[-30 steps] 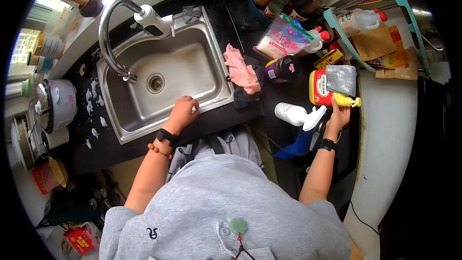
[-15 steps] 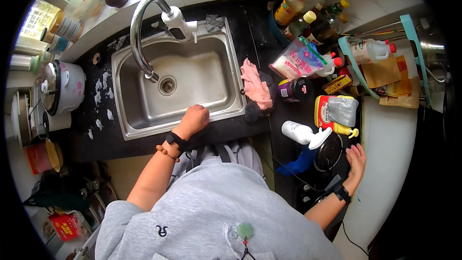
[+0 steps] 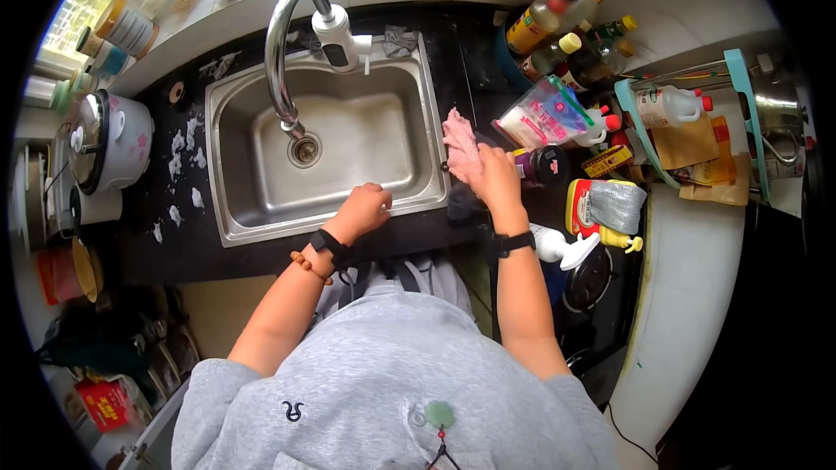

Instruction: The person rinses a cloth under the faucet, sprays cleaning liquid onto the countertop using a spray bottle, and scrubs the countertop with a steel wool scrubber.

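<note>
One pink cloth point(image 3: 460, 141) under my right hand point(image 3: 498, 176); left hand point(image 3: 361, 211) sits apart, half curled, sink point(image 3: 361, 141) just ahead, probably resting for balance. Can't tell if either's clamped.

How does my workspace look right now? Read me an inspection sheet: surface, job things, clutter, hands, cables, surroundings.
Surface: black counter, with white patches left of the sink.
Job's things: pink cloth on the counter, right of the sink; faucet over the basin, no running water seen.
Clutter: bottles, plastic bag, jar and spray bottle crowd the right side.
Hands: right hand at the cloth, grip hidden; left hand by the sink's near rim, nothing seen in it.
Cables: dark cord at lower right.
Surroundings: window upper left, cooker left, rack right.
</note>
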Available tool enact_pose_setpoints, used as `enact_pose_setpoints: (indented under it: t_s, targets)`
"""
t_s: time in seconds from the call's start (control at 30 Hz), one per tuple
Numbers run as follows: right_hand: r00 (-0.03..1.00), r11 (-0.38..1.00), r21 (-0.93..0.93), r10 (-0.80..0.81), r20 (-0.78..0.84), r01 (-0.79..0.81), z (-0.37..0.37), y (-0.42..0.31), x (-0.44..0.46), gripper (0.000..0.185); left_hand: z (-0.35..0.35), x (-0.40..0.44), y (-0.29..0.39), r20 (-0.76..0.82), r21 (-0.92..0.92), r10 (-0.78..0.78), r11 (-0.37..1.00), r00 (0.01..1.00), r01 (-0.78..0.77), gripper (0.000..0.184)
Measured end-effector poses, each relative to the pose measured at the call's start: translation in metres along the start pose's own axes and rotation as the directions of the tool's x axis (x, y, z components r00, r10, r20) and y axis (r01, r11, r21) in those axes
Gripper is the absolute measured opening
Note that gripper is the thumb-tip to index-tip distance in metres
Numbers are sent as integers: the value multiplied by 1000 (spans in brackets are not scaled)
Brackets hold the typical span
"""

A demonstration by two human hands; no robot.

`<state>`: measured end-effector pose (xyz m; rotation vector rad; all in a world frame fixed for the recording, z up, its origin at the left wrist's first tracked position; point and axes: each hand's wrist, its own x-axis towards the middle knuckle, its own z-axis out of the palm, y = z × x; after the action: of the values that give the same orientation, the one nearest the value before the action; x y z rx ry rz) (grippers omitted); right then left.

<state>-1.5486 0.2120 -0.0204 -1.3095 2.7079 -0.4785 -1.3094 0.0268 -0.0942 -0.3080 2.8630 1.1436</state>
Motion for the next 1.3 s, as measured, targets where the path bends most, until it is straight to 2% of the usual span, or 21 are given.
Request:
enact_pose_setpoints:
  t_s: [0.03, 0.13, 0.2, 0.27, 0.33, 0.37, 0.5, 0.6, 0.63, 0.67, 0.73, 0.8, 0.83, 0.9, 0.93, 0.97, 1.03, 1.17, 1.27, 1.3]
  targets:
    - [995, 997, -75, 11, 103, -4, 10, 4, 4, 35, -2, -4, -2, -6, 3, -17, 1000, 1000, 17, 18]
    - [953, 984, -17, 174, 246, -176, 12, 6, 13, 22, -9, -17, -9, -58, -27, -62, 998, 996, 61, 18]
    - [976, 970, 119, 205, 78, -213, -23, -13, 23, 18, -8, -27, -14, -81, -49, -93, 995, 992, 89, 19]
    - [948, 958, 269, 173, -269, -98, -43, -24, 36, 17, -4, -35, -20, -76, -56, -116, 992, 990, 112, 20]
    - [912, 906, 408, 260, -318, -116, -49, -24, 53, 16, -3, -38, -21, -82, -78, -111, 991, 990, 104, 20]
    - [907, 915, 387, 255, -334, -114, -48, -21, 62, 15, 0, -39, -22, -83, -90, -106, 991, 991, 99, 20]
    - [914, 888, 425, 307, -265, -175, -40, -14, 103, 17, 15, -29, -24, -235, -197, -192, 969, 953, 147, 14]
    - [887, 865, 492, 298, -352, -96, -6, 12, 142, 21, 29, -27, -31, -372, -124, -216, 975, 903, 182, 12]
    - [894, 899, 434, 245, -374, -65, 6, 20, 154, 32, 36, -28, -36, -395, -104, -229, 973, 889, 205, 10]
    - [910, 793, 604, 308, -278, -84, 15, 16, 164, 40, 40, -30, -38, -416, -78, -237, 971, 878, 225, 11]
    - [914, 957, 238, -58, -401, 165, 64, 53, 188, 46, 45, -29, -41, -458, -29, -251, 963, 853, 268, 11]
    - [972, 951, 295, -27, -232, 97, 96, 61, 201, 54, 48, -23, -42, -451, -62, -314, 945, 835, 322, 11]
    - [994, 977, 198, -56, -97, 75, 108, 72, 211, 64, 51, -20, -44, -459, -70, -352, 930, 816, 362, 10]
    - [995, 992, 99, 81, -64, -74, 137, 83, 216, 68, 52, -15, -48, -487, -77, -398, 906, 777, 416, 9]
    - [987, 988, 50, 150, -52, -147, 148, 87, 219, 70, 51, -15, -49, -475, -26, -360, 918, 803, 396, 10]
    - [985, 983, 85, 165, -48, -161, 152, 88, 220, 72, 47, -15, -46, -459, 24, -323, 927, 827, 375, 10]
    - [985, 990, 99, 117, -123, -106, 160, 91, 232, 70, 43, -11, -41, -449, 82, -264, 939, 854, 334, 10]
    - [977, 990, 109, 104, -187, -84, 179, 108, 285, 66, 38, -7, -38, -433, 77, -283, 934, 856, 348, 9]
    - [957, 977, 175, 162, -240, -121, 184, 101, 336, 58, 37, -6, -39, -423, 87, -280, 934, 862, 346, 8]
    - [982, 979, 204, 24, -187, 15, 182, 92, 347, 55, 37, -7, -38, -429, 94, -273, 934, 861, 343, 8]
